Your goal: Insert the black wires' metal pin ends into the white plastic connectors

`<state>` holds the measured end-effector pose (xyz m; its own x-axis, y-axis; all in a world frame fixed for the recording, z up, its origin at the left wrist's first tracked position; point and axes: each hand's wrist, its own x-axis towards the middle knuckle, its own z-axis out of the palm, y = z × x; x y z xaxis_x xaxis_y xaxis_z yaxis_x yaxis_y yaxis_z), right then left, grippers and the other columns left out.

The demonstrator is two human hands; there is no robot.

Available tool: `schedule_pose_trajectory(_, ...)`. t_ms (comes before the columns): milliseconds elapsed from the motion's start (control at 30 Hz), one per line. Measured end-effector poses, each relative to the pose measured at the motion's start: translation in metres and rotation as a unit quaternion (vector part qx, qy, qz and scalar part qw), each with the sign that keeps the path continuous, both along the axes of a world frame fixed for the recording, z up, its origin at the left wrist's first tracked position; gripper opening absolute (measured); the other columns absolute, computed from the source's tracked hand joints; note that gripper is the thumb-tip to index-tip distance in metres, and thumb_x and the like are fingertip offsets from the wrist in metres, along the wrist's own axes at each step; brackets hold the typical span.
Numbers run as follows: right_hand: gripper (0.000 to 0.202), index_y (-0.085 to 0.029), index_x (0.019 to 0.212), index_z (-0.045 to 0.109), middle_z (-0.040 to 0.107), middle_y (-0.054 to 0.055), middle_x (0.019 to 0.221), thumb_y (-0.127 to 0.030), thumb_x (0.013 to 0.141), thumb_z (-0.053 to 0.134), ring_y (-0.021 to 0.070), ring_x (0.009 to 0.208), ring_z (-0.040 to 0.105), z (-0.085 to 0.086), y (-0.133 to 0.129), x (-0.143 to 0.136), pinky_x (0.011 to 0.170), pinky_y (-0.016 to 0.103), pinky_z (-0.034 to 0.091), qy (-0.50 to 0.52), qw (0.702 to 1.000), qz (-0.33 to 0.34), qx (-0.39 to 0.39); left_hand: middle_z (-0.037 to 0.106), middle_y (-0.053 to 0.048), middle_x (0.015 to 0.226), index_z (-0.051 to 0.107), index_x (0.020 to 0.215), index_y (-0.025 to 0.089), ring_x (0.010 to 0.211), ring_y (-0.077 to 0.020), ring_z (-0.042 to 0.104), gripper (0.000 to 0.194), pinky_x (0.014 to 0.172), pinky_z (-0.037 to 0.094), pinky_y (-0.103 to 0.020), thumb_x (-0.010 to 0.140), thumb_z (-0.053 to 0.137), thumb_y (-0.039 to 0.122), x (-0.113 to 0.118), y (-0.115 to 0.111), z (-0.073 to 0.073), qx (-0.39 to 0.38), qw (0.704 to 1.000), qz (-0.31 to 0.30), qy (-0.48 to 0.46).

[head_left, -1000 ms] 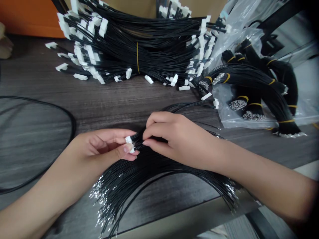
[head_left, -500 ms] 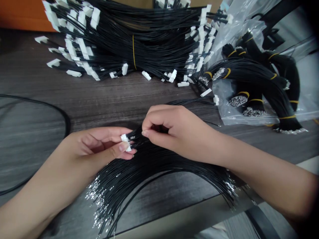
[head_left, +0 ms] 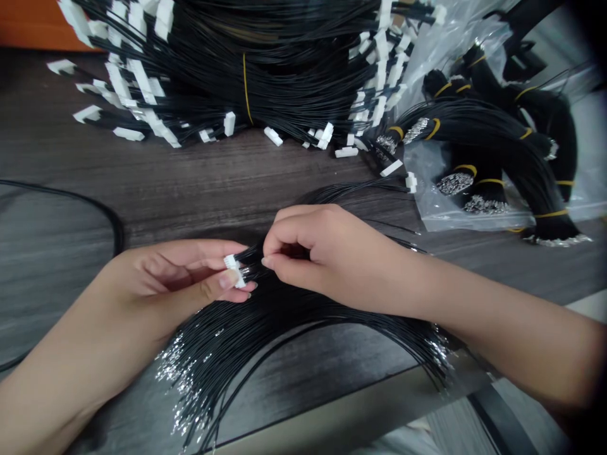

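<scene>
A small white connector (head_left: pixel 233 268) is pinched between the thumb and fingers of my left hand (head_left: pixel 190 272). Thin black wires run from its right side toward my right hand (head_left: pixel 313 253), whose thumb and index fingertip are pressed together on a wire beside the connector. Shiny metal tips show at the connector's wire side. Beneath both hands lies a wide spread of loose black wires (head_left: pixel 284 322) with silver terminals at both ends. My right fingers partly hide the wires they grip.
At the back lies a large bundle of black wires (head_left: pixel 284 88) with white connectors. Banded wire bundles (head_left: pixel 502 136) rest on a clear plastic bag (head_left: pixel 427 208) at the right. A black cable (head_left: pixel 102 208) loops at the left, and the table edge (head_left: pixel 341 417) crosses the front.
The view has shifted slightly. My right fingertips are a little closer to the connector, and metal tips now sit against its wire side. My left hand keeps its hold.
</scene>
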<state>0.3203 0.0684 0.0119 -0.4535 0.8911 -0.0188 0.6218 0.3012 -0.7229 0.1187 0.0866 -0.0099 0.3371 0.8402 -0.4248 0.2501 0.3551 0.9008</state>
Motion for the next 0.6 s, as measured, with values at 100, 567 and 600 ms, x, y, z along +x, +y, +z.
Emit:
schedule_pose_trajectory(100, 0.012, -0.01, 0.074, 0.065, 0.059, -0.001, 0.073, -0.013, 0.081, 0.055, 0.0059, 0.068, 0.049, 0.0005, -0.0003, -0.0013, 0.065, 0.018, 0.037, -0.004, 1.0, -0.012, 0.0, 0.075, -0.002, 0.068, 0.075, 0.081, 0.025, 0.056, -0.014, 0.07, 0.022, 0.058, 0.056, -0.014, 0.06, 0.078, 0.027, 0.0017, -0.0005, 0.0, 0.015, 1.0, 0.008, 0.006)
schedule_pose_trajectory(567, 0.011, -0.01, 0.072, 0.062, 0.055, -0.001, 0.072, -0.013, 0.08, 0.055, 0.0066, 0.069, 0.047, 0.0016, -0.0036, -0.0034, 0.065, 0.019, 0.036, 0.006, 1.0, -0.002, 0.016, 0.075, -0.001, 0.068, 0.075, 0.081, 0.023, 0.058, -0.0135, 0.07, 0.025, 0.06, 0.057, -0.014, 0.057, 0.081, 0.023, 0.003, -0.0006, 0.0021, -0.004, 0.999, 0.029, 0.025)
schedule_pose_trajectory(600, 0.011, -0.01, 0.072, 0.062, 0.055, -0.001, 0.072, -0.013, 0.08, 0.055, 0.0068, 0.069, 0.047, 0.0018, -0.0036, -0.0036, 0.065, 0.019, 0.036, 0.003, 1.0, -0.003, 0.013, 0.075, -0.001, 0.068, 0.075, 0.081, 0.023, 0.057, -0.0133, 0.07, 0.025, 0.06, 0.056, -0.014, 0.057, 0.081, 0.024, 0.0029, -0.0006, 0.0025, -0.003, 0.999, 0.026, 0.023)
